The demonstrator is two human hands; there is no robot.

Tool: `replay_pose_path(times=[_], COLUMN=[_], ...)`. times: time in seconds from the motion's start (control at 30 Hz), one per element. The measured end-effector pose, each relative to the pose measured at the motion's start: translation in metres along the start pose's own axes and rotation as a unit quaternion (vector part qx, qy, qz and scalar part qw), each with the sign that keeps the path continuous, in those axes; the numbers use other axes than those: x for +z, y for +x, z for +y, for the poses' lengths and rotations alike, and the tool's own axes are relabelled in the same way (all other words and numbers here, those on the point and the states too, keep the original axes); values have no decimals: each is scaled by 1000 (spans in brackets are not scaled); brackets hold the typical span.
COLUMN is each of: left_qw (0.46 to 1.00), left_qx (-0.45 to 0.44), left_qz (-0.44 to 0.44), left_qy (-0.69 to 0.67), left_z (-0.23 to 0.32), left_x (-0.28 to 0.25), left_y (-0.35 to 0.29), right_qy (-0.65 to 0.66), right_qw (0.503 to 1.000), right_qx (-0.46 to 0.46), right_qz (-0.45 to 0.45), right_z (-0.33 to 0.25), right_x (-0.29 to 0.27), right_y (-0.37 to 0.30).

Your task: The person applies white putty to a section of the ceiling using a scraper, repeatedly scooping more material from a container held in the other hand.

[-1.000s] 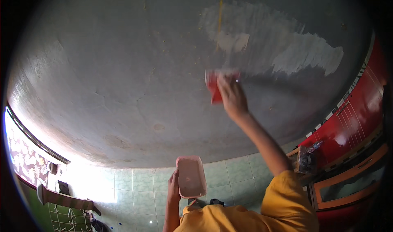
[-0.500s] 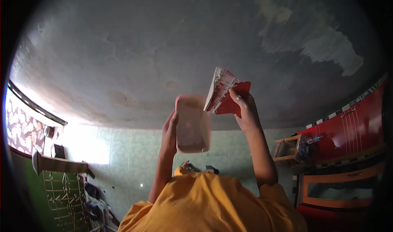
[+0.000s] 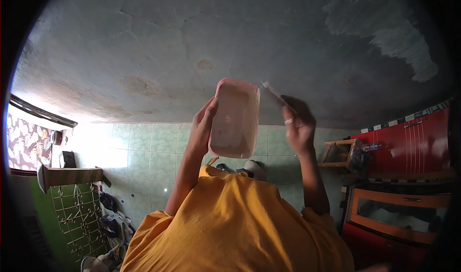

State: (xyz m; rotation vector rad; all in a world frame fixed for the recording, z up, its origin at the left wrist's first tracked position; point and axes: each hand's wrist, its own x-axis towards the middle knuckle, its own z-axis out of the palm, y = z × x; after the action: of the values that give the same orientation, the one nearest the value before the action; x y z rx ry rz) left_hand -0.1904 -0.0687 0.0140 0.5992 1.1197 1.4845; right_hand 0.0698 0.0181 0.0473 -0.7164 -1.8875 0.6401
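My left hand [image 3: 203,123] grips a pink rectangular plastic tub [image 3: 257,123] by its left side, the fingers partly hidden behind it. Pale residue coats the inside of the tub. To the right of it, my right hand [image 3: 301,128] is closed around a putty spreader [image 3: 274,92], now turned nearly edge-on and blurred by motion. White paste shows along the spreader's edge and on my fingers. A small gap separates the spreader from the tub's rim. Beyond both is a grey wall [image 3: 158,46] with a lighter, ragged patch [image 3: 403,46] at the upper right.
Pale green tiles [image 3: 163,147] cover the floor below the wall. On the right are a wooden stool [image 3: 336,153], a plastic bottle [image 3: 370,147] and a red cabinet [image 3: 394,152]. At left stand a bench-like piece [image 3: 72,176] and a wire rack [image 3: 77,214].
The tub has moved up and slightly right in view. My right hand has swung the spreader away from the tub's rim and turned it from broadside to nearly edge-on.
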Motion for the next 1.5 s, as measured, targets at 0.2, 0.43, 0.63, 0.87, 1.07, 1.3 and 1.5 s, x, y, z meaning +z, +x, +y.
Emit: replay_pose_path(times=[0.2, 0.43, 0.63, 0.87, 1.07, 1.3, 1.5], left_qw=[997, 995, 982, 960, 934, 944, 960], left_qx=[38, 26, 79, 54, 66, 1, -34], left_qz=[-55, 59, -22, 5, 43, -46, -28], left_qy=[-26, 70, 171, 276, 348, 326, 278], left_z=[-2, 7, -8, -25, -33, -35, -57], left_x=[23, 73, 128, 159, 168, 172, 158], left_y=[13, 16, 22, 29, 43, 40, 43], right_qy=[-208, -141, 44, -95, -21, 42, 120], right_qw=[945, 973, 987, 956, 926, 914, 899], right_qx=[-194, -22, 151, 129, 156, 216, 260], right_qz=[-164, -179, -27, -245, -342, -342, -332], right_z=[33, 95, 77, 98, 113, 138, 152], right_x=[-27, -105, -161, -190, -180, -178, -173], right_y=[-42, -79, 22, 65, 51, 25, -9])
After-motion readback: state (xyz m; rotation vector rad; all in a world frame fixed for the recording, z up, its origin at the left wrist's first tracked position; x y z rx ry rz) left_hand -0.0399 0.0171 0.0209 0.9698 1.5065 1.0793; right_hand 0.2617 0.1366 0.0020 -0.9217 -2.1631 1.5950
